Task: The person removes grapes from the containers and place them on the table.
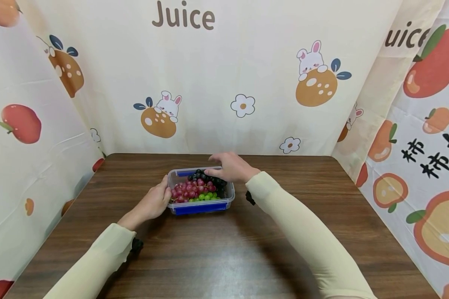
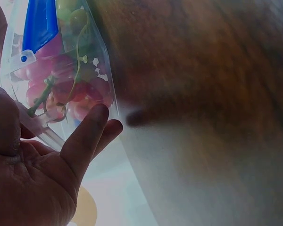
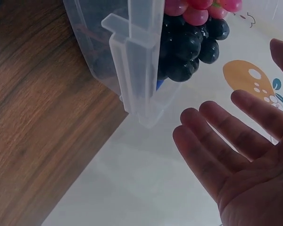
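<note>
Currently a clear plastic rectangular container with blue latches (image 1: 231, 195) sits at the centre of the head view, on the dark wood-grain bench (image 1: 194, 257). Red grapes (image 1: 188, 189) fill its left and middle, bright green grapes (image 1: 205, 196) lie at its near edge, and glossy black grapes (image 1: 218, 181) are heaped towards its upper right.

The left grip (image 1: 155, 199), a bare hand, rests against the container's left end, fingers fairly straight rather than wrapped round it. The right grip (image 1: 233, 167), also bare, is spread and empty above the black grapes.

A low sweep of the right grip could knock black grapes over the far rim, since they appear to stand above the wall. A hard push might also slide the container, as the left grip seems only to steady it.

From the head, the right thumb overlaps the black grapes; the right wrist view shows the fingers apart from them, plus a translucent latch (image 3: 134, 70) at the container's end. Only the left wrist view shows, through the plastic, a green stem (image 2: 43, 96) among the red grapes.
</note>
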`<state>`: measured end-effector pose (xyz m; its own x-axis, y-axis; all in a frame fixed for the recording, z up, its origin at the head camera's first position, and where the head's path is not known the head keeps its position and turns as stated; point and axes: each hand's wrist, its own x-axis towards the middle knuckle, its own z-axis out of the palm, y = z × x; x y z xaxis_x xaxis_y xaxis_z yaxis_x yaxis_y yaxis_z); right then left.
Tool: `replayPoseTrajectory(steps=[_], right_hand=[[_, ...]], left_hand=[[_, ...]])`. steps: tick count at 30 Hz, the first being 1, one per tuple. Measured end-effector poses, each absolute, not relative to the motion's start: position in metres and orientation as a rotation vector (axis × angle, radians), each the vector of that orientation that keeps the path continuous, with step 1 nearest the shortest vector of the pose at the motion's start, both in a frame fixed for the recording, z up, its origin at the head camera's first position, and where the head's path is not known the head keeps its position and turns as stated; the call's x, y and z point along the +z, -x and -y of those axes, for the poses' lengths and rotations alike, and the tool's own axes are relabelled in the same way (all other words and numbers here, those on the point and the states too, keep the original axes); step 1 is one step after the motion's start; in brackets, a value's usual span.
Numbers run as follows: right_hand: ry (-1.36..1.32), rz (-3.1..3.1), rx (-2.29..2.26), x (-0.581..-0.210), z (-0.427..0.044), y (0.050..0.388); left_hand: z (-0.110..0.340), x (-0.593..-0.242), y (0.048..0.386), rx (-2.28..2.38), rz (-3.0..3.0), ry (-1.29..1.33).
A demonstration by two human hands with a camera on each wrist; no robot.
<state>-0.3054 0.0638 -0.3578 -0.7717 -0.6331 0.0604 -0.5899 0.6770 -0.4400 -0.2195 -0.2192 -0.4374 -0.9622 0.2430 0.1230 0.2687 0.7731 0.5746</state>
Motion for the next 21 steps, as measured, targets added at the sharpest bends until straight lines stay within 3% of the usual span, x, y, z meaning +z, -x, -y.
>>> replayPoseTrajectory(steps=[21], right_hand=[[0.947,-2.770,-0.541,-0.369,-0.051,0.313]], left_hand=[[0.219,-0.436,0.220,-0.971,2.936,0.406]])
